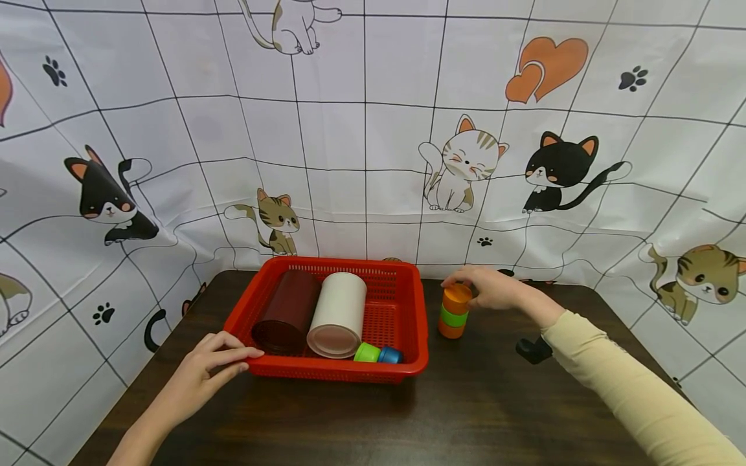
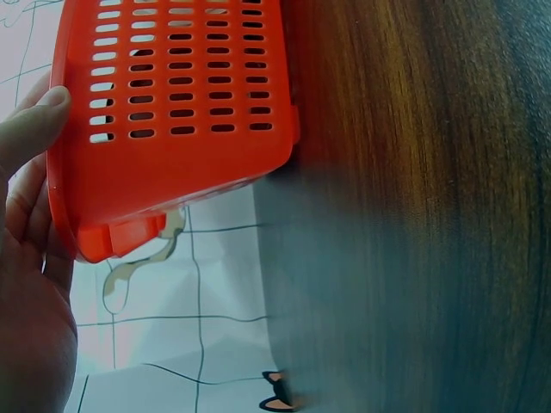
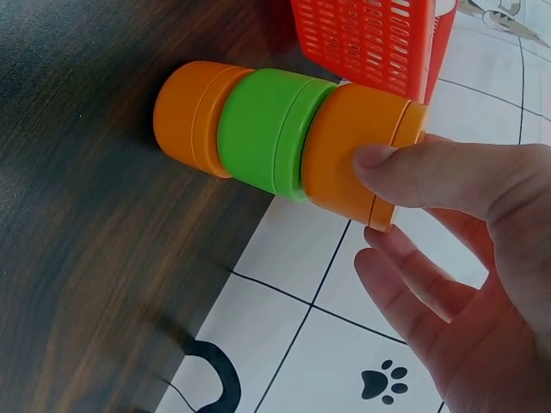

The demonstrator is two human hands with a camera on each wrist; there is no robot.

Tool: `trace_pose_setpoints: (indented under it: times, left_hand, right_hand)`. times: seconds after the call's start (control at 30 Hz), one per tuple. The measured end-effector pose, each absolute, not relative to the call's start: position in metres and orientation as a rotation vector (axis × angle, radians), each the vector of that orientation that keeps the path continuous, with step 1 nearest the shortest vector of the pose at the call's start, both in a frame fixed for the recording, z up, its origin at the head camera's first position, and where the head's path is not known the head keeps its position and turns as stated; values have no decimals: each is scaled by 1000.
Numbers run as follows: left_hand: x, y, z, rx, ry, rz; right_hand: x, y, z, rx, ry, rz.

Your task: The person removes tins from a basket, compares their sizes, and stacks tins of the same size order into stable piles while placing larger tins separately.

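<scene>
My left hand (image 1: 201,375) grips the rim of a red plastic basket (image 1: 338,371) at its front left corner, the thumb on one side of the rim and the fingers on the other. To the right of the basket, three small round cups stand stacked on the table. The top orange cup (image 3: 344,159) is pinched by my right hand (image 1: 495,290), with the thumb on its side and some fingers partly hidden behind it. Below it sit a green cup (image 3: 267,129) and another orange cup (image 3: 194,116), both touching in line.
Inside the basket lie a dark brown cylinder (image 1: 288,310) and a white cylinder (image 1: 340,310). A small green cup (image 1: 367,353) and a blue cup (image 1: 390,355) lie by its front wall. Cat-patterned sheeting (image 1: 396,129) surrounds the dark wooden table (image 1: 443,414).
</scene>
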State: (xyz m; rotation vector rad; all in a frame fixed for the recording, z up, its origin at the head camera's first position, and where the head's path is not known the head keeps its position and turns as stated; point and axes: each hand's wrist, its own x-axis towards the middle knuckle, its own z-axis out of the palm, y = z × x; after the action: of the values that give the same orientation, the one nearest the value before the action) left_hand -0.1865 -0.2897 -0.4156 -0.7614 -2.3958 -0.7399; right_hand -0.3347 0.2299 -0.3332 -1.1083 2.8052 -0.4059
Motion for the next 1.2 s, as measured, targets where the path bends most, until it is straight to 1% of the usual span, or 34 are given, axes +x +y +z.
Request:
trace_pose_setpoints:
  times: [0.43, 0.87, 1.2]
  left_hand:
    - [-187, -290, -417, -748, -2402, -743]
    - [-189, -290, -417, -804, -2358, -756]
    - [-188, -291, -416, -765, -2404, -747]
  right_hand:
    - [-337, 231, -332, -1105, 2796, -434]
    - [-338, 231, -332, -1096, 2780, -424]
    - [-338, 229, -330, -1081, 2761, -403]
